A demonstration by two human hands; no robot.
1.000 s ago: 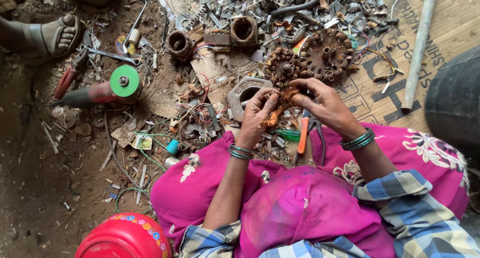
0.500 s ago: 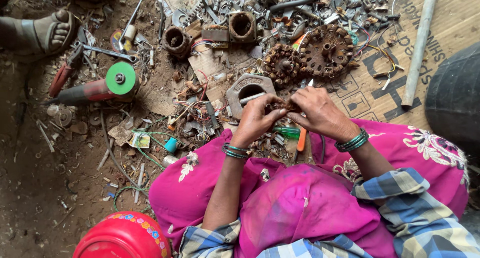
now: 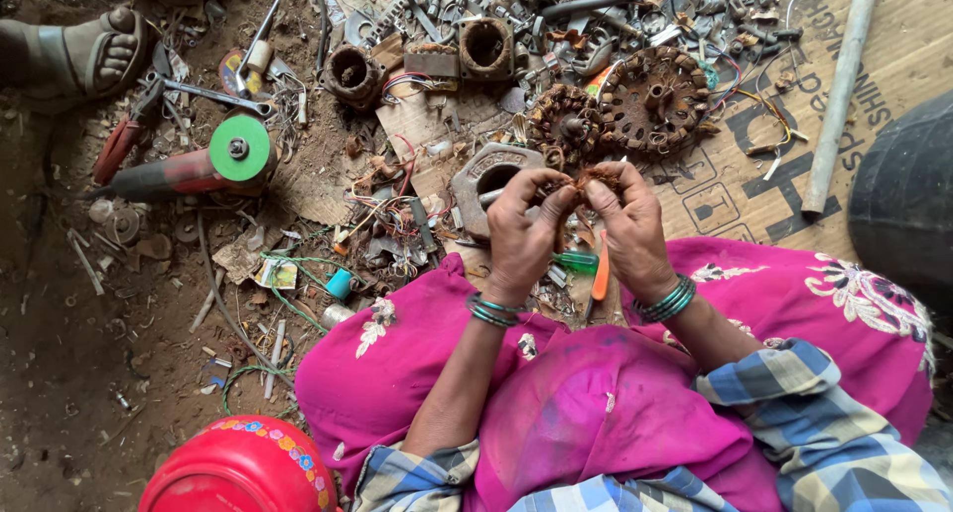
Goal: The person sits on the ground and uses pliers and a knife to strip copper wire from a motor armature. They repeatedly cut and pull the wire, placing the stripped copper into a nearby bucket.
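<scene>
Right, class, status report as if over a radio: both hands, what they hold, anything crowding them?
Left hand and right hand both pinching a tangle of copper wire. Grey metal housing just beyond. Screwdrivers lying under the wrists.

A small tangle of copper wire (image 3: 579, 181), brownish-orange and frayed, sits pinched between both hands' fingertips, just at six o'clock from the rusty round motor cores.

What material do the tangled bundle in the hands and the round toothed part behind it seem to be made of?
The bundle, pinched between left hand and right hand, looks like thin copper wire: reddish-brown, fine tangled strands. The round toothed part seems to be steel, dull and rusty brown, with slots around its rim; probably stacked plates, though that is unclear.
</scene>
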